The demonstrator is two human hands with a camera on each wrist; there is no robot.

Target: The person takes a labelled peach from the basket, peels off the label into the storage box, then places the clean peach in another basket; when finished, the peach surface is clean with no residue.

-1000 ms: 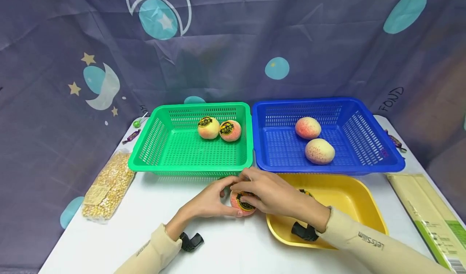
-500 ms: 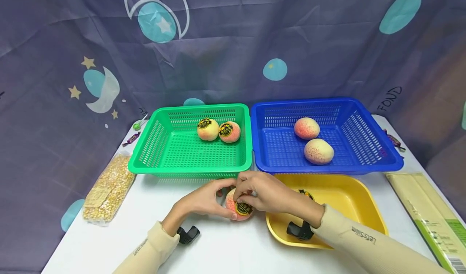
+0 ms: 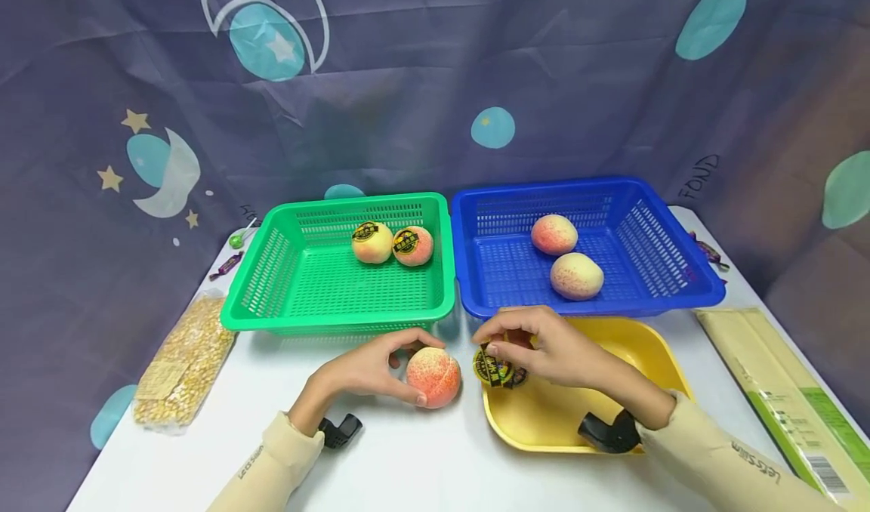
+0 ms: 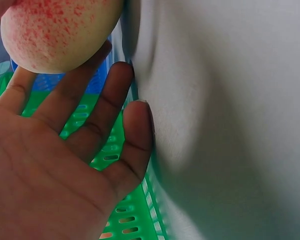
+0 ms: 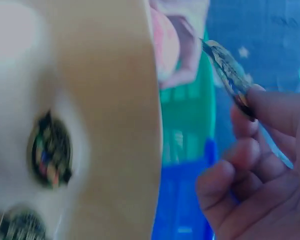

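In the head view my left hand (image 3: 363,365) holds a red-and-cream peach (image 3: 433,377) between thumb and fingers, low at the white table. No label shows on that peach. My right hand (image 3: 547,346) pinches a round black-and-gold sticker (image 5: 229,72) between thumb and fingertip, over the near-left rim of the yellow tray (image 3: 544,438). Inside the tray lie two more such stickers, one whole (image 5: 51,150) and one cut off by the right wrist view's edge (image 5: 21,223). The left wrist view shows the peach at the top, with the lower fingers spread below it.
Behind stands a green basket (image 3: 340,323) with two stickered peaches (image 3: 372,242). Beside it is a blue basket (image 3: 652,300) with two plain peaches (image 3: 577,276). A bag of corn kernels (image 3: 183,365) lies left, a flat beige-green package (image 3: 782,391) right. Wrapped candies (image 3: 226,265) lie behind.
The sticker has come off the peach. My right hand has carried it rightward to the yellow tray, while my left hand keeps the peach, now turned slightly. The head view has shifted a little.
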